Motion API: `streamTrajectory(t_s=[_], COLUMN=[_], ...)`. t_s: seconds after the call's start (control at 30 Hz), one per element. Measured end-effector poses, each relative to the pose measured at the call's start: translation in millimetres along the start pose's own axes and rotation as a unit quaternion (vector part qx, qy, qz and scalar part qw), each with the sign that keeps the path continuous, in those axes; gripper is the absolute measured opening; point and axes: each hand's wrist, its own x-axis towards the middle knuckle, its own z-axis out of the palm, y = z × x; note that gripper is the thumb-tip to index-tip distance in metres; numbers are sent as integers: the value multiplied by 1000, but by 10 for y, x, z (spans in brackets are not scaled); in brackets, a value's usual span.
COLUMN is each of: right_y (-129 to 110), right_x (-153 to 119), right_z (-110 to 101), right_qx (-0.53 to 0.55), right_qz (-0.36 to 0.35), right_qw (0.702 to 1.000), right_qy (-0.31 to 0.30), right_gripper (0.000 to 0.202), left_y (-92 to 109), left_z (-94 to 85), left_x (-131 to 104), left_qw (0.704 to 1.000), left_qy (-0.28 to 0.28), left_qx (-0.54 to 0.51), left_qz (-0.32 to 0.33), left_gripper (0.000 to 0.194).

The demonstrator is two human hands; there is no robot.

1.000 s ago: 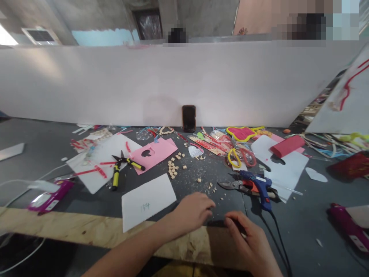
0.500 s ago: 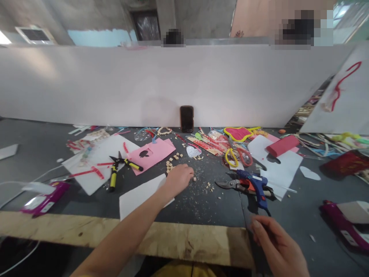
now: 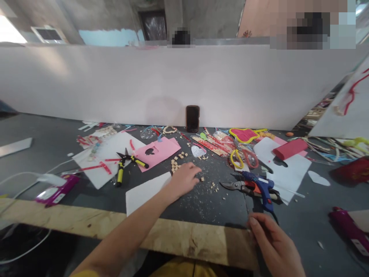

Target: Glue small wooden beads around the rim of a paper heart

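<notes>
My left hand (image 3: pixel 186 179) hovers low over the table, thumb and fingers apart, with nothing visible between them. Just right of its fingertips lies a single small wooden cube (image 3: pixel 202 179). A cluster of similar wooden cubes (image 3: pixel 174 165) sits behind this hand, partly covered by it. Beneath my left wrist is a white sheet (image 3: pixel 147 194). At the table's front edge, my right hand (image 3: pixel 275 244) has thumb and forefinger pinched together; whatever is between them is too small to make out. A blue glue gun (image 3: pixel 263 188) lies beyond it, beside pruning shears (image 3: pixel 235 185).
Pliers (image 3: pixel 120 169) and pink paper (image 3: pixel 158 152) lie left. Red-and-cream sticks (image 3: pixel 211 144), yellow-and-red scissors (image 3: pixel 236 158) and a red block (image 3: pixel 290 149) are right of centre. A phone (image 3: pixel 192 118) leans against the white partition (image 3: pixel 115 84). Purple devices (image 3: pixel 59 190) flank the table.
My left hand's fingers have spread apart near the lone cube. My right hand stays pinched, in nearly the same place. The view has turned slightly left.
</notes>
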Motion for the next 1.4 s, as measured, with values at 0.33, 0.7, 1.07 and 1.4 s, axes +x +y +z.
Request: streamTrajectory(t_s=[0.33,0.7,1.07,1.4], right_y=[-167,-572,-493,-612], right_x=[40,338,710,1016], right_z=[246,845,529,931], right_qx=[87,294,27,-231], right_qz=[-2,58,-63,-244], right_qw=[994,930,990,920], right_qy=[-65,-213,-123,-200], right_gripper=[25,37,23,15], left_y=[214,331,-275,-377], left_z=[26,-75,-140,-134], left_x=[-27,-610,-837,-910], left_qw=[998,941,983,980], left_qy=[-13,56,107,123], left_qx=[-59,-333,-130,-125], left_qz=[32,-14,-69,-91], left_gripper=[15,17,18,18])
